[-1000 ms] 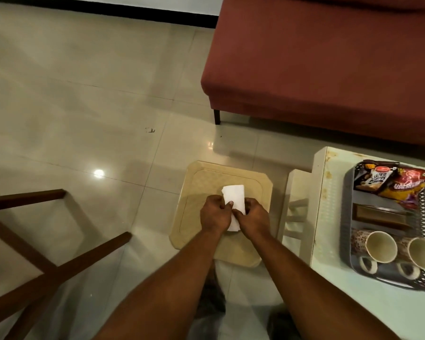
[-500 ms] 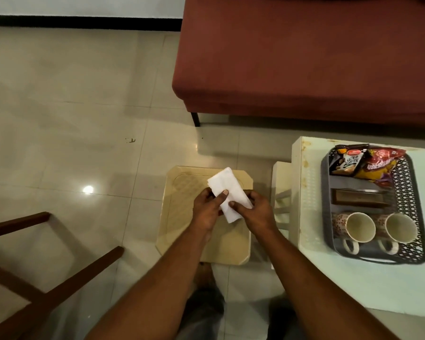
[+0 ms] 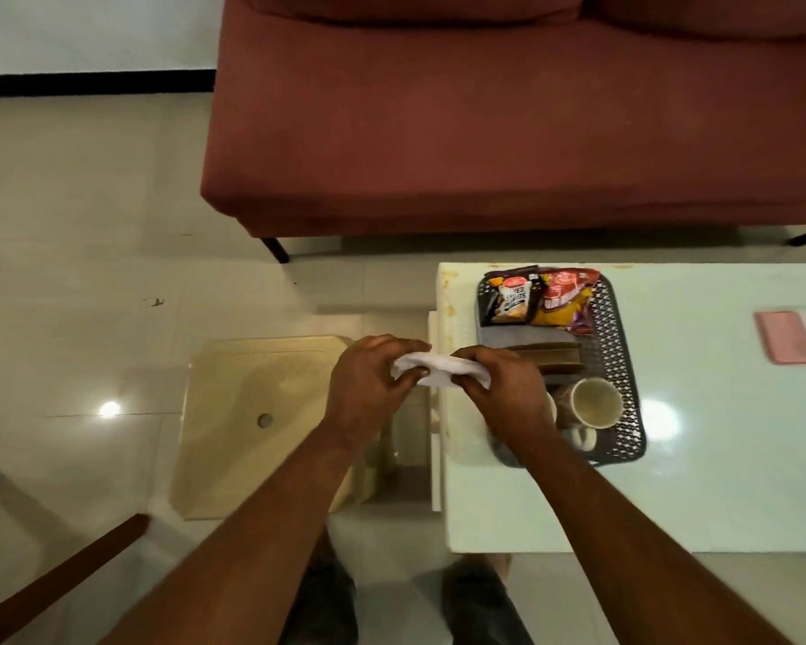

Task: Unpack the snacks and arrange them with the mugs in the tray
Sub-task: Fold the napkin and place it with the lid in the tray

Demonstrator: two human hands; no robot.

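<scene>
Left hand: the left hand (image 3: 368, 388) pinched the left end of a white folded tissue (image 3: 431, 372), fingers curled tight on it.
Right hand: the right hand (image 3: 508, 388) gripped the tissue's right end, thumb and fingers closed on it; held above the table's left edge.
Tissue: stretched between both hands, slightly crumpled, in the air over the gap between stool and table.
Tray: dark perforated tray (image 3: 617, 318) sat on the pale table (image 3: 717, 458), near its left edge, close to the far-left corner.
Snacks: dark snack packet (image 3: 510, 297) and red-yellow snack packet (image 3: 564, 300) lay side by side, touching, at the tray's far end.
Brown box: flat brown box (image 3: 554, 358) lay across the tray's middle, partly hidden by the right hand.
Mugs: one mug (image 3: 594, 405) stood upright at the tray's near end, handle toward the onlooker; a second mug (image 3: 552, 407) just left of it, mostly hidden by the wrist.
Stool: beige plastic stool (image 3: 252, 412) stood on the floor, just beside the table's left edge.
Other: pink flat thing (image 3: 782, 337) by the table's right edge; red sofa (image 3: 485, 132) beyond the table.
</scene>
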